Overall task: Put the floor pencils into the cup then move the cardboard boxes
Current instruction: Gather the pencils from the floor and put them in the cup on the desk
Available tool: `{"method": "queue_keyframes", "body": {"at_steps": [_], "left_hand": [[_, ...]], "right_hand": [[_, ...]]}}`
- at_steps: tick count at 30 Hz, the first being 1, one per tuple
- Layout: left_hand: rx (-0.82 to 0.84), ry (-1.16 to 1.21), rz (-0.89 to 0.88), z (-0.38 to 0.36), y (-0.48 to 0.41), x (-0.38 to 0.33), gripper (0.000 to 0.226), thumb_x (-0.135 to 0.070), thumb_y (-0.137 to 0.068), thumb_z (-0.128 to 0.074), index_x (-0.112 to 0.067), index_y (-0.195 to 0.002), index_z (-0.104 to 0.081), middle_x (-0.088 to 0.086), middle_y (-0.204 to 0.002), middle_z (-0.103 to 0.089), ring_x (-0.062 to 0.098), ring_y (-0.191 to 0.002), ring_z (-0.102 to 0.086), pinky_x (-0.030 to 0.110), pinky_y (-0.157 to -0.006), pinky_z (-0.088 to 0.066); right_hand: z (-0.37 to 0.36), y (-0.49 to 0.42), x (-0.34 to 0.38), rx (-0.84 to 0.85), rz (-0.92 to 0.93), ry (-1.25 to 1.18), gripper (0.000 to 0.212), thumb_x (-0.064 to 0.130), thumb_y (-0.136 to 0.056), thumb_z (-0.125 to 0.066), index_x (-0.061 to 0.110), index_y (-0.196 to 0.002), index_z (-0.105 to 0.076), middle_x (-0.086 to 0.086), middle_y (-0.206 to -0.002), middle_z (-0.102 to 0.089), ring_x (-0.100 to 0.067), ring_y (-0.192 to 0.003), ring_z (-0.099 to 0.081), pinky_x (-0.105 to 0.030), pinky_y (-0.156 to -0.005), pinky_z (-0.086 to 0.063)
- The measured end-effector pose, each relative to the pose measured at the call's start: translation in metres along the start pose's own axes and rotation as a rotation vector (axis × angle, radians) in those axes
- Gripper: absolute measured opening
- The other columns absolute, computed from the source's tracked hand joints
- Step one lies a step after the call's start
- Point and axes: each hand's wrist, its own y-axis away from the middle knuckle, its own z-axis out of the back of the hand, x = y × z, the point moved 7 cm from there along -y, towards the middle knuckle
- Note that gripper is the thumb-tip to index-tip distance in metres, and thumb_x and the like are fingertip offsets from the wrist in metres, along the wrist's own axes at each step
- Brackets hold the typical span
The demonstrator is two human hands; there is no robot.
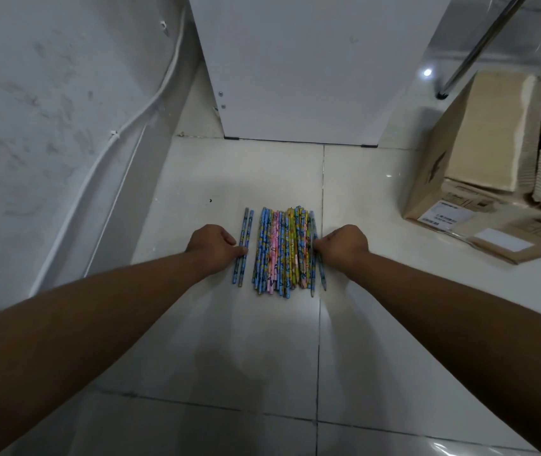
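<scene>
A bundle of several patterned pencils (284, 251), blue, pink and yellow, lies side by side on the white floor tiles. Two blue pencils (243, 246) lie apart just left of the bundle. My left hand (214, 246) rests on the floor with its fingertips touching these two pencils. At the bundle's right edge, my right hand (341, 246) has its fingers curled against the outermost pencils. A cardboard box (479, 166) with torn top flaps stands on the floor at the right. No cup is in view.
A white cabinet (305, 67) stands just behind the pencils. A scuffed white wall (48, 126) with a white cable runs along the left. A metal chair leg (479, 44) slants down at the upper right, behind the box.
</scene>
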Motion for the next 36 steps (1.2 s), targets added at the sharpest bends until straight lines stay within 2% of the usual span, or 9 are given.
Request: {"method": "queue_keyframes", "body": {"at_steps": [4,8,13,17,21,27,29,31,36], "left_hand": [[0.036,0.004,0.015,-0.002,-0.001,-0.002,0.027,-0.043,-0.075,-0.092,-0.025,-0.067,-0.074,-0.011,-0.075,-0.070,0.013,-0.082,-0.068,0.023,-0.070,-0.047],[0.065,0.000,0.016,-0.004,0.003,-0.007,0.021,-0.038,-0.080,-0.089,-0.023,-0.070,-0.078,-0.006,-0.078,-0.074,0.014,-0.084,-0.070,0.024,-0.072,-0.048],[0.054,-0.018,0.029,-0.001,0.006,-0.008,0.022,-0.036,-0.078,-0.090,-0.016,-0.078,-0.083,-0.001,-0.082,-0.078,0.015,-0.082,-0.072,0.026,-0.071,-0.053],[0.029,0.003,0.043,-0.002,0.011,-0.007,0.026,-0.037,-0.067,-0.098,-0.020,-0.074,-0.079,-0.006,-0.074,-0.073,0.012,-0.072,-0.069,0.026,-0.073,-0.058],[0.034,-0.033,0.032,-0.007,0.013,-0.009,0.021,-0.032,-0.071,-0.094,-0.021,-0.072,-0.076,-0.007,-0.072,-0.071,0.012,-0.074,-0.069,0.022,-0.065,-0.049],[0.046,-0.101,-0.046,-0.014,0.019,-0.014,0.020,-0.028,-0.079,-0.084,-0.021,-0.069,-0.068,-0.004,-0.074,-0.068,0.016,-0.077,-0.066,0.025,-0.070,-0.049],[0.040,-0.096,-0.060,-0.014,0.018,-0.015,0.020,-0.029,-0.080,-0.083,-0.021,-0.071,-0.066,-0.004,-0.077,-0.068,0.016,-0.078,-0.065,0.025,-0.070,-0.047],[0.046,-0.096,-0.086,-0.015,0.016,-0.017,0.023,-0.028,-0.081,-0.082,-0.022,-0.069,-0.063,-0.003,-0.075,-0.066,0.017,-0.076,-0.063,0.026,-0.068,-0.046],[0.065,-0.103,-0.106,-0.020,0.014,-0.022,0.021,-0.031,-0.091,-0.070,-0.018,-0.082,-0.057,-0.003,-0.076,-0.059,0.020,-0.077,-0.060,0.029,-0.068,-0.045]], "right_hand": [[0.011,-0.002,-0.002,0.001,0.014,-0.116,0.038,0.028,-0.100,-0.061,-0.005,-0.091,-0.080,-0.017,-0.092,-0.080,-0.033,-0.089,-0.076,-0.042,-0.088,-0.062],[0.015,-0.005,-0.005,0.050,0.011,-0.104,0.030,0.012,-0.100,-0.054,-0.009,-0.104,-0.074,-0.024,-0.104,-0.077,-0.039,-0.100,-0.074,-0.050,-0.094,-0.060],[-0.003,0.004,-0.009,0.191,-0.001,-0.052,0.034,0.027,-0.096,-0.076,-0.007,-0.092,-0.077,-0.022,-0.091,-0.079,-0.029,-0.073,-0.071,-0.044,-0.083,-0.062],[-0.003,0.005,-0.007,0.117,-0.003,0.045,0.045,0.040,-0.082,-0.090,-0.002,-0.094,-0.077,-0.016,-0.090,-0.077,-0.030,-0.083,-0.076,-0.041,-0.074,-0.065],[-0.002,0.004,0.000,0.055,0.000,0.172,0.042,0.042,-0.078,-0.089,0.010,-0.076,-0.062,-0.004,-0.076,-0.064,-0.012,-0.059,-0.055,-0.024,-0.043,-0.036],[-0.007,0.003,0.001,0.088,0.023,0.186,0.045,0.048,-0.084,-0.083,0.013,-0.070,-0.058,-0.001,-0.068,-0.058,-0.010,-0.058,-0.054,-0.025,-0.044,-0.035],[-0.006,0.003,0.001,0.109,0.042,0.143,0.040,0.044,-0.091,-0.071,0.009,-0.073,-0.066,-0.004,-0.072,-0.066,-0.014,-0.060,-0.058,-0.027,-0.049,-0.044],[-0.003,0.001,-0.001,0.122,0.036,0.046,0.038,0.033,-0.093,-0.062,-0.001,-0.085,-0.075,-0.014,-0.088,-0.077,-0.023,-0.070,-0.065,-0.037,-0.068,-0.060],[-0.001,-0.001,0.000,0.128,0.052,0.004,0.027,0.017,-0.097,-0.053,-0.004,-0.088,-0.067,-0.025,-0.103,-0.075,-0.027,-0.078,-0.062,-0.033,-0.067,-0.047]]}}
